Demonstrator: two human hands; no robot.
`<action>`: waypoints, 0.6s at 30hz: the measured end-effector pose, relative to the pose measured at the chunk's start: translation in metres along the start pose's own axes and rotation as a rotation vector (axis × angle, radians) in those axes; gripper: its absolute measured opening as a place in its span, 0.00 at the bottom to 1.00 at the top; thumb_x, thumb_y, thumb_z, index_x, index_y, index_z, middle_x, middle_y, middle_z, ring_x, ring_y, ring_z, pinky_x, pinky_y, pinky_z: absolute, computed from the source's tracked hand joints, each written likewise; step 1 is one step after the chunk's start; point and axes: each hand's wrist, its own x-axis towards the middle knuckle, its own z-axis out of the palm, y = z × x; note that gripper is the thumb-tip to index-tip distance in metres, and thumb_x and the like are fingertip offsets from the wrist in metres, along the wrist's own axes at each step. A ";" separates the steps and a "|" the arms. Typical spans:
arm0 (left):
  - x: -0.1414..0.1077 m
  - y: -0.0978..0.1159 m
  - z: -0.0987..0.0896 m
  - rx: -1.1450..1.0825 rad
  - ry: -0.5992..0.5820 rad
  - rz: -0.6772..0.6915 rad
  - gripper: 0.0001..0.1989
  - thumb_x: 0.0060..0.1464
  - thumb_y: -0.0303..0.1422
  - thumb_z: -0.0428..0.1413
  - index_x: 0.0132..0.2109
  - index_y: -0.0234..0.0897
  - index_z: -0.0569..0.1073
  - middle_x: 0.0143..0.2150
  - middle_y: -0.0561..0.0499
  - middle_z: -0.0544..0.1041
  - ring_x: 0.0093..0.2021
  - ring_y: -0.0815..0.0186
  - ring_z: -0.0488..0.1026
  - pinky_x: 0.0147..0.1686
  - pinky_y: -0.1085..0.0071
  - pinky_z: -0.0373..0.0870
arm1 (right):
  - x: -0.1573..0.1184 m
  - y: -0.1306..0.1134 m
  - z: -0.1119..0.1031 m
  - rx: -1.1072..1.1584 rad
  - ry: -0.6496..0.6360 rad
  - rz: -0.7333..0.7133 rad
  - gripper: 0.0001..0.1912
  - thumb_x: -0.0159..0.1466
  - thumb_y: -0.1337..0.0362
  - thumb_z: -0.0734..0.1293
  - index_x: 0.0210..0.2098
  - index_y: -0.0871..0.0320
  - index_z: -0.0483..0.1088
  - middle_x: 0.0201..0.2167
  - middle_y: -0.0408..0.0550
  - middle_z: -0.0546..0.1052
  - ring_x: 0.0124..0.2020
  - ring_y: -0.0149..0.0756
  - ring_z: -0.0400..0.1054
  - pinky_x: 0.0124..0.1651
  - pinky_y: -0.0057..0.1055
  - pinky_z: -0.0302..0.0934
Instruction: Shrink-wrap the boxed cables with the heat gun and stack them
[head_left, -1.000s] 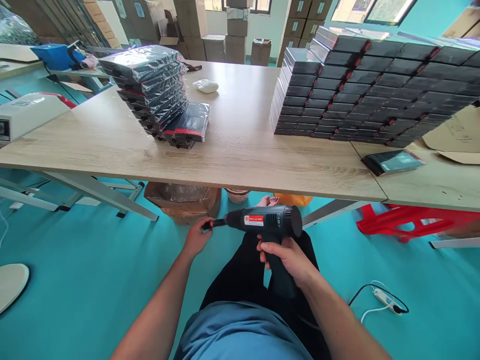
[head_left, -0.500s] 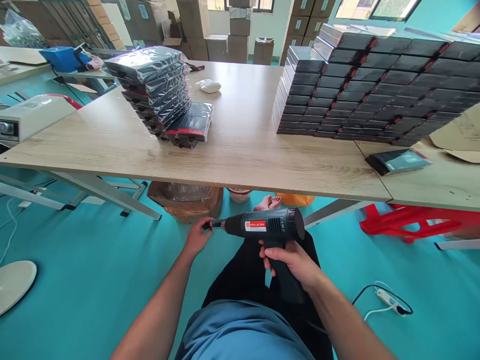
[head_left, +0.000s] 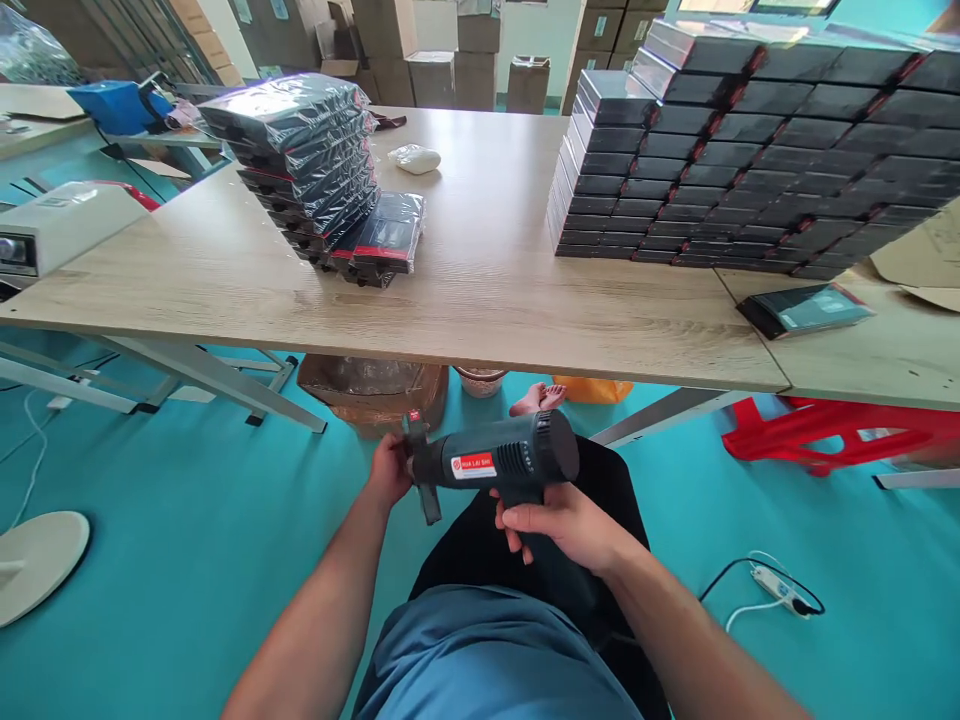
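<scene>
My right hand is wrapped round the grip of a dark green heat gun with a red and white label. The gun lies level above my lap, its nozzle end pointing left. At that end my left hand grips a slim dark box, seen nearly edge-on with a bit of red at its top. The gun's front overlaps the box, so I cannot tell whether they touch. My left fingers are partly hidden behind the box.
Ahead is a wooden table. A leaning stack of film-wrapped dark boxes stands on its left, a large block of dark boxes on its right. One single box lies near the right edge. Under the table sits an open carton.
The heat gun has moved left and slightly down, closer to my left hand. The dark item in my left hand has turned and now shows as a larger upright slab across the nozzle.
</scene>
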 end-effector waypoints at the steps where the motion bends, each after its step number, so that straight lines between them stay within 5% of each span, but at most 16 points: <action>1: -0.002 0.001 -0.001 -0.026 -0.042 -0.030 0.19 0.54 0.39 0.52 0.46 0.31 0.78 0.29 0.46 0.75 0.27 0.62 0.72 0.25 0.67 0.70 | -0.004 0.004 -0.001 -0.040 -0.034 0.040 0.12 0.52 0.61 0.77 0.33 0.59 0.76 0.27 0.44 0.76 0.25 0.34 0.70 0.25 0.30 0.64; 5: -0.015 0.000 -0.005 -0.066 -0.131 -0.135 0.36 0.61 0.59 0.47 0.57 0.33 0.75 0.40 0.39 0.80 0.36 0.55 0.77 0.27 0.65 0.71 | -0.016 0.020 -0.013 -0.123 -0.107 0.149 0.08 0.53 0.63 0.75 0.31 0.60 0.76 0.28 0.46 0.77 0.25 0.34 0.71 0.26 0.30 0.64; 9: -0.026 -0.007 -0.002 -0.095 -0.203 -0.237 0.46 0.58 0.68 0.43 0.62 0.32 0.73 0.51 0.34 0.80 0.48 0.47 0.78 0.38 0.56 0.75 | 0.003 0.023 -0.022 -0.026 0.133 0.068 0.14 0.51 0.62 0.76 0.36 0.61 0.76 0.24 0.44 0.77 0.23 0.34 0.70 0.24 0.30 0.64; 12: -0.030 -0.012 0.003 -0.117 -0.224 -0.263 0.41 0.60 0.62 0.47 0.60 0.28 0.74 0.48 0.31 0.81 0.49 0.46 0.79 0.41 0.53 0.77 | 0.027 0.015 -0.021 0.048 0.237 -0.017 0.13 0.52 0.61 0.75 0.35 0.61 0.76 0.26 0.46 0.78 0.24 0.33 0.70 0.25 0.29 0.65; 18: -0.029 -0.012 0.002 -0.049 0.024 -0.284 0.24 0.63 0.48 0.51 0.48 0.31 0.79 0.34 0.38 0.83 0.38 0.45 0.82 0.38 0.49 0.79 | 0.035 -0.001 -0.006 0.025 -0.051 -0.005 0.14 0.52 0.62 0.76 0.36 0.61 0.77 0.27 0.46 0.79 0.24 0.34 0.71 0.24 0.29 0.65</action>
